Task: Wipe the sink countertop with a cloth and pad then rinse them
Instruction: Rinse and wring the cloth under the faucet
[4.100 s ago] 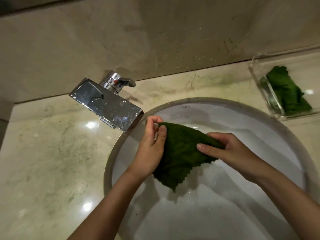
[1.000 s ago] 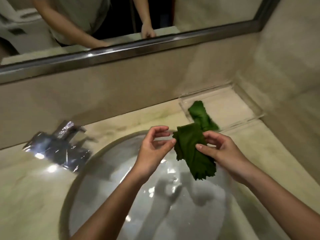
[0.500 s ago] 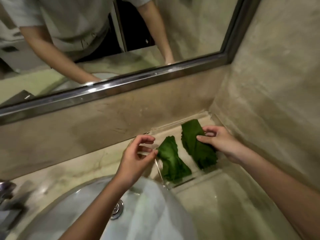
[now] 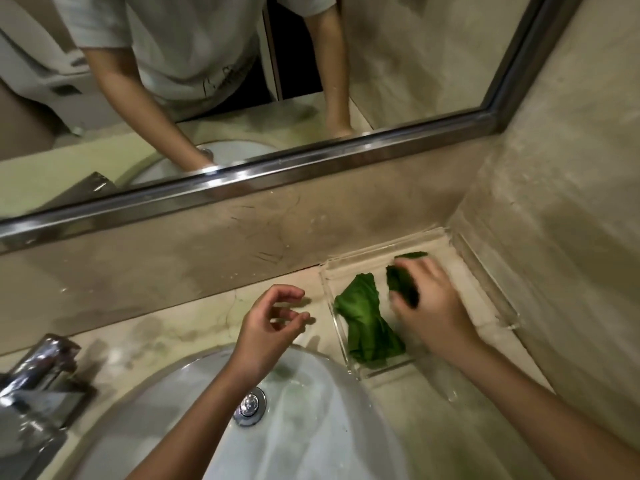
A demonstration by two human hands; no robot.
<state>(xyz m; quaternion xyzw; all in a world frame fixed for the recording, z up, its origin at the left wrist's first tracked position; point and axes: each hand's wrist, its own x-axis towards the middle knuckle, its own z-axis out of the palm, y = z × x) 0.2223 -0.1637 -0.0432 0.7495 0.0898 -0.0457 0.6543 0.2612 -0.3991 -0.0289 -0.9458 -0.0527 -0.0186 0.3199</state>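
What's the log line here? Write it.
right hand: holds dark cloth in tray | left hand: open, empty | lighter cloth: in tray

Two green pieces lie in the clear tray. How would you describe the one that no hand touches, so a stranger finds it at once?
Right of the white sink, in the far corner, stands a clear tray. The crumpled green piece lies along the tray's left side, nearest the sink. It lies free, while its darker green neighbour is under the right hand.
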